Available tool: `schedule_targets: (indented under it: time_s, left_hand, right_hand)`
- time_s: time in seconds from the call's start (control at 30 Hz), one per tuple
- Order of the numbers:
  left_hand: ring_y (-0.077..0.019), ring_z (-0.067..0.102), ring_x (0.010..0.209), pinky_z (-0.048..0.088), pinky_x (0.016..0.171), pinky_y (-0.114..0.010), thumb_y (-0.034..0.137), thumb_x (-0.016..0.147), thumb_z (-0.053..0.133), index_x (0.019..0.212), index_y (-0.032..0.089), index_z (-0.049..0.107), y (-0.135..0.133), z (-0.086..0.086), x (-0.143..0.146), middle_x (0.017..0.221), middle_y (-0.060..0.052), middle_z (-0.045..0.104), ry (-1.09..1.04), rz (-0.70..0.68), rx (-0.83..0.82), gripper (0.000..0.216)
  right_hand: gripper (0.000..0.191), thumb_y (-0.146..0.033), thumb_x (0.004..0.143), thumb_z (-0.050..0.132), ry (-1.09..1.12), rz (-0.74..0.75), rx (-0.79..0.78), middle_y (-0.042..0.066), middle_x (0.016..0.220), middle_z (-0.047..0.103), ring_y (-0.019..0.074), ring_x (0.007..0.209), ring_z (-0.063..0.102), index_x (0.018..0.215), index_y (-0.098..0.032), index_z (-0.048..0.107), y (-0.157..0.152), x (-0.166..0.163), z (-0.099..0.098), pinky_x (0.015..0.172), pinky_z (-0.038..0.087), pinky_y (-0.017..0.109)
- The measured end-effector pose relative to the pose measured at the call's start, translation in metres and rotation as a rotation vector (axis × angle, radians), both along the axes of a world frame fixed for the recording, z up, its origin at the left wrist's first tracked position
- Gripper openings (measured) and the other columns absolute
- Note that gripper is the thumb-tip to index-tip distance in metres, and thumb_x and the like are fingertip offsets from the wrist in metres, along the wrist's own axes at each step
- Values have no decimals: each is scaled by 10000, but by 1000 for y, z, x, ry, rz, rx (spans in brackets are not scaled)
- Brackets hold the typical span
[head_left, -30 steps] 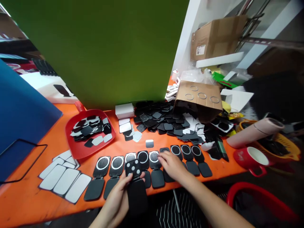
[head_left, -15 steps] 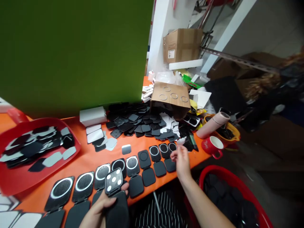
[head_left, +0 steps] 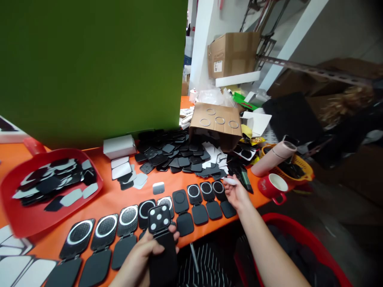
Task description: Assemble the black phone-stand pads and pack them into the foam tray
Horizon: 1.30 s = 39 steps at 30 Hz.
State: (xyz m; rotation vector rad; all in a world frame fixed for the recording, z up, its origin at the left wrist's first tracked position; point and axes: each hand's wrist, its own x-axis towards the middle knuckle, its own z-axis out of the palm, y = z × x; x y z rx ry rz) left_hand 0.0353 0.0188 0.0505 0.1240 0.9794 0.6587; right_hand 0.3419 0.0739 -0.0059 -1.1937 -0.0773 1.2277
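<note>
Left hand (head_left: 142, 255) clasps a likely stiff holder (head_left: 163, 261), best held edgewise; right hand (head_left: 240, 196) pinches a probably soft, light bottle (head_left: 230, 181)

Green panel (head_left: 98, 71) behind orange table (head_left: 118, 197); white pillar (head_left: 202, 52) beyond; metal rail (head_left: 312, 69), dim grey floor (head_left: 329, 217) at right.

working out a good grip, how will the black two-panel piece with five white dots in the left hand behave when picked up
The black two-panel piece with five white dots may swing at the narrow joint between its panels. Each panel looks stiff, showing no sag in the left hand. It's probably light: one hand supports it.
</note>
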Motion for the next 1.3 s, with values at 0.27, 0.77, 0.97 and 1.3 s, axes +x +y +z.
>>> schedule_targets:
  time_s: [0.27,0.77,0.97,1.3]
  left_hand:
    - [-267,518,1058,452,811,-388,-21,577,454,939,171,560,-3,-8,10,1034,-70,610,-79,-98,138,423]
    - [-273,521,1032,449,783,-385,-29,529,447,1000,185,530,-10,-4,-6,1001,-70,616,-118,-25,198,524]
    - [-268,534,1009,454,758,-356,-26,537,447,974,171,543,-11,-5,-5,996,-75,613,-114,-35,200,489]
    - [-257,547,980,452,754,-352,-21,533,448,945,186,552,-13,-6,-4,1044,-59,597,-104,-17,198,473]
  right_hand:
    - [289,-340,693,647,-149,236,219,2,729,627,77,498,502,892,-183,508,-20,-136,49,432,373,183]
    - [209,-350,759,577,-615,439,304,38,736,646,166,669,598,828,-167,504,-22,-186,67,544,446,260]
    - [193,-334,762,579,-624,442,316,30,734,651,152,651,593,827,-164,514,-22,-186,65,552,440,249]
    - [226,-363,764,572,-645,423,332,47,741,657,144,604,579,844,-157,522,-22,-186,58,534,440,252]
